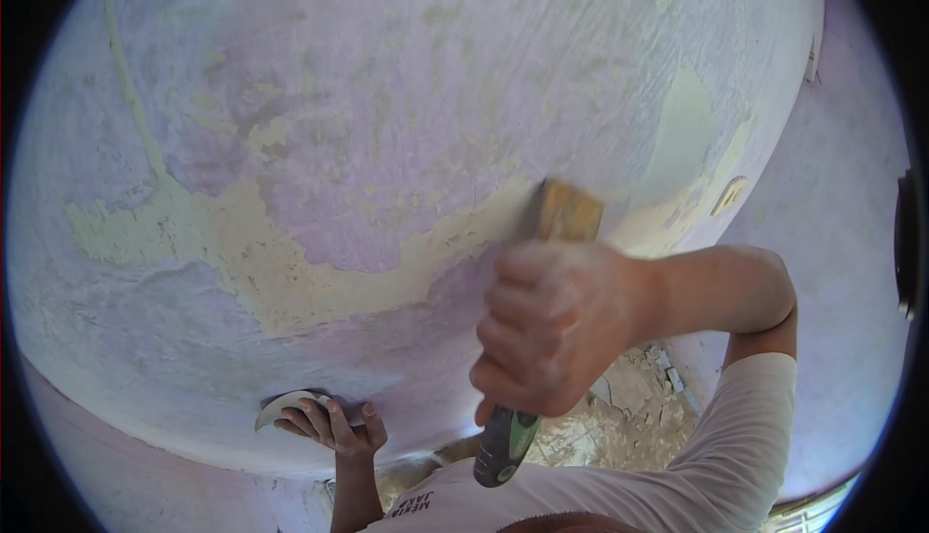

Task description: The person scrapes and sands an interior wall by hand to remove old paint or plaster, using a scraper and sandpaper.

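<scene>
The right hand (556, 325) has its fingers (513, 335) wrapped tight around a scraper (537, 340), its blade on the purple wall (387, 98). Rubble (629, 402) lies below. The left hand (334, 427) fingers curl around a pale curved piece (285, 405) by the wall.

wall (387, 98) in front, filling most of the view | right hand (547, 330) on scraper (542, 272), its blade against the wall | left hand (334, 427) lower left, flat on wall, over a small curved piece (281, 405) | rubble (619, 407) below
</scene>
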A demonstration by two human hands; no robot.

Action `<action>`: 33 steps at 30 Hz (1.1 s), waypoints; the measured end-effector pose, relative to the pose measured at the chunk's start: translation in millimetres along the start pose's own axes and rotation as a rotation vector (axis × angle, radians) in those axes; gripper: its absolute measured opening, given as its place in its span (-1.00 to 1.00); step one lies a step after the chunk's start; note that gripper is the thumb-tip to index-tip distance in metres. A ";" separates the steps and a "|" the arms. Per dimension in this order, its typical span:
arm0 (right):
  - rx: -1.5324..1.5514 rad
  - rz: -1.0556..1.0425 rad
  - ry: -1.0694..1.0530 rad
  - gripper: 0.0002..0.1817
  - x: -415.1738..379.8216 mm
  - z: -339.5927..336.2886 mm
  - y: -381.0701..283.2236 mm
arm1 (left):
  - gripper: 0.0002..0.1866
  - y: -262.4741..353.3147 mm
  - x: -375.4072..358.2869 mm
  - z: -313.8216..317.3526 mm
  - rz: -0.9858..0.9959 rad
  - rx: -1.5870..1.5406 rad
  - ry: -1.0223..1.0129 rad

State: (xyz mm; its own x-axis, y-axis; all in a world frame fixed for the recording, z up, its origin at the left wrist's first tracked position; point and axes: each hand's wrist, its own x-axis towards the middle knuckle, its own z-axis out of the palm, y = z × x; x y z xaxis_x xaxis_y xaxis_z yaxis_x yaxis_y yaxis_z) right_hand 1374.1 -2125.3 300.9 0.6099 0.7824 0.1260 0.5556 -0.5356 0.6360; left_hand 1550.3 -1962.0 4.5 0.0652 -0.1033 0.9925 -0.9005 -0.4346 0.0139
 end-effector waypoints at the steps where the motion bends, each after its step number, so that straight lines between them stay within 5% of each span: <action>1: 0.037 -0.037 -0.032 -0.50 -0.6 7.3 -9.7 | -0.44 -0.8 -0.1 -1.0 0.004 0.004 -0.005; 29: 0.070 0.033 0.094 -0.43 -2.1 6.9 -6.7 | -0.42 -1.3 -3.2 -1.1 0.005 0.012 -0.025; 33: 0.032 0.027 -0.024 -0.45 -1.9 3.4 -6.3 | -0.43 -4.1 -3.8 -1.1 0.024 0.015 -0.016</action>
State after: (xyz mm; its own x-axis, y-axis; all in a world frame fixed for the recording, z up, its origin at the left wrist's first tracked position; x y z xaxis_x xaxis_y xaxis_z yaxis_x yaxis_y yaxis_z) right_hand 1371.3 -2124.5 294.1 0.6383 0.7596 0.1246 0.5559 -0.5669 0.6079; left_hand 1553.3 -1958.9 0.8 0.0505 -0.1284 0.9904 -0.8953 -0.4452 -0.0121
